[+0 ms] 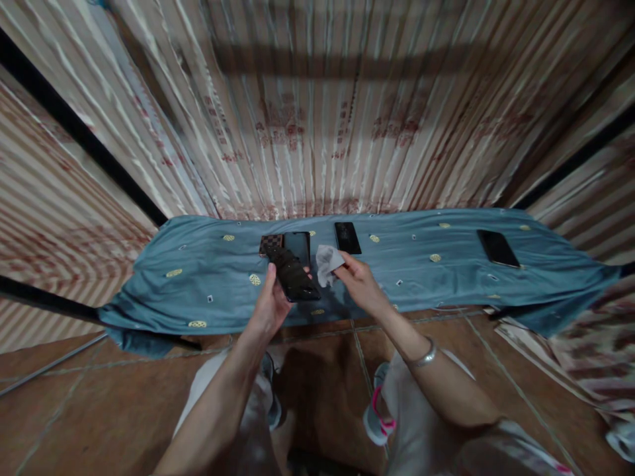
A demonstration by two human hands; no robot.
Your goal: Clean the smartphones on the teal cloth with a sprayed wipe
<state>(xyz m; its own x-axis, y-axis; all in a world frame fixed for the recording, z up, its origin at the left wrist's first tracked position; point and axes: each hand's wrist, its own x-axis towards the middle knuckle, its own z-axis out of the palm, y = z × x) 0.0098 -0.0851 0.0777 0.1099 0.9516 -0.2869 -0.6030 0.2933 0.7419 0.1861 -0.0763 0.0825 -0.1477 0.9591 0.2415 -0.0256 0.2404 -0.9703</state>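
Observation:
In my left hand (pixel 272 301) is a black smartphone (pixel 295 276), gripped along its edges and tilted above the cloth-covered table. My right hand (pixel 362 281) pinches a crumpled white tissue (pixel 326 264) just to the right of that phone, apart from it. Behind the held phone lie a second dark phone (pixel 298 244) and a brown checkered item (pixel 270 242), both partly covered from view by it. Another black phone (pixel 348 237) rests on the cloth beyond my right hand.
A blue cloth with yellow patterns (pixel 461 284) drapes the long narrow table. Far to the right lies one more dark phone (pixel 498 248). Striped curtains (pixel 297 158) hang behind and at both sides. Black poles (pixel 84 132) slant along the left. Tiled floor (pixel 124 396) shows below.

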